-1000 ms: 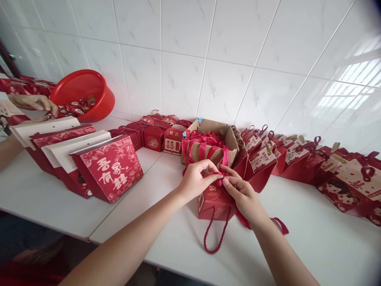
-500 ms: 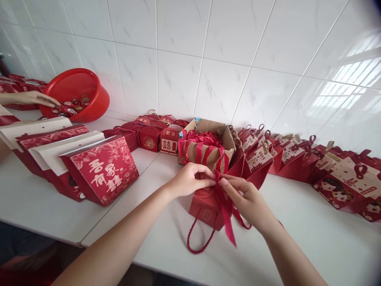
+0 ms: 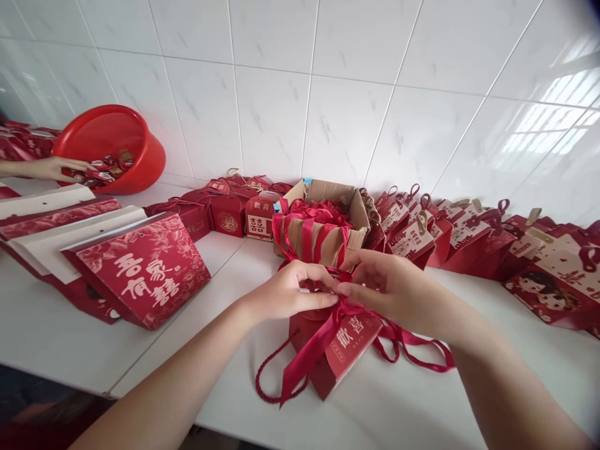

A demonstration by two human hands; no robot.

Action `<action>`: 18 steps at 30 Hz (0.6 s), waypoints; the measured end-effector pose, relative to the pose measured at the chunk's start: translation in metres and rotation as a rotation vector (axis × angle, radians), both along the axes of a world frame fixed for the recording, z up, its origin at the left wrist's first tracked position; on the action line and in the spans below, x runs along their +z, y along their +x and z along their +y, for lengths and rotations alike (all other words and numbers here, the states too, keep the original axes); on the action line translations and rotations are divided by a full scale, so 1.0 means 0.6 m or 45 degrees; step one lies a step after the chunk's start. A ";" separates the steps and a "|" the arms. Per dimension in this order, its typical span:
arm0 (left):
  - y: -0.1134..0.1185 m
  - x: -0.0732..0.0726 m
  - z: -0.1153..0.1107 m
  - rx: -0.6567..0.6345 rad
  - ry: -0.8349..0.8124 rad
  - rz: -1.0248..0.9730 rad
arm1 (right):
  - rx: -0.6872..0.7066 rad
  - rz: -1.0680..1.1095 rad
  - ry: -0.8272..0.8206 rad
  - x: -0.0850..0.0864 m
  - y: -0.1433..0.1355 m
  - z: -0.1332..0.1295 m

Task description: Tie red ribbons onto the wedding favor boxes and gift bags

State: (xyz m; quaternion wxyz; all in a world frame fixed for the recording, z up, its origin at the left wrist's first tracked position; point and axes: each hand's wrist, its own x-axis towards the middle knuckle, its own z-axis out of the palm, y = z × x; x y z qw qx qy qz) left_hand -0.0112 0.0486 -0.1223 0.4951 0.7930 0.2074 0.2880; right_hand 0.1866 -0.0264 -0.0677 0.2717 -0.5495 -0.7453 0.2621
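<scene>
A red gift box [image 3: 335, 353] with gold lettering stands on the white table in front of me, a twisted red cord handle [image 3: 266, 381] looping out on its left. Over its top runs a shiny red ribbon [image 3: 307, 356]; one end hangs down the front, and more of it trails to the right on the table. My left hand [image 3: 293, 289] pinches the ribbon at the box's top between thumb and fingers. From the other side my right hand [image 3: 391, 289] also closes on the ribbon, its fingertips meeting the left ones. The fingers hide the ribbon's crossing.
Behind the box is a cardboard box [image 3: 359, 219] of red ribbons. Red gift bags [image 3: 415, 240] line the right; larger bags [image 3: 140, 275] stand left. Small red boxes [image 3: 229, 212] sit by the wall. Another person's hand [image 3: 56, 167] reaches into a tilted red basin [image 3: 150, 156].
The gift box has turned, so its lettered face now shows toward the front right. The ribbon end has swung to the left, and both hands still work at the top.
</scene>
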 end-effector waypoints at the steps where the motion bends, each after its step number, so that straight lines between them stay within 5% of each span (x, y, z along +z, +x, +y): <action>1: 0.000 0.001 0.000 0.008 -0.002 0.002 | 0.082 0.093 -0.056 -0.006 0.001 0.008; 5: -0.002 0.004 0.001 0.011 -0.059 0.017 | 0.336 0.266 -0.116 -0.016 0.015 0.024; 10: -0.007 0.008 0.003 0.062 -0.070 0.012 | 0.550 0.030 0.017 -0.010 0.029 0.025; 18: -0.017 0.018 0.010 0.233 0.006 0.050 | 0.699 -0.030 -0.032 -0.012 0.029 0.026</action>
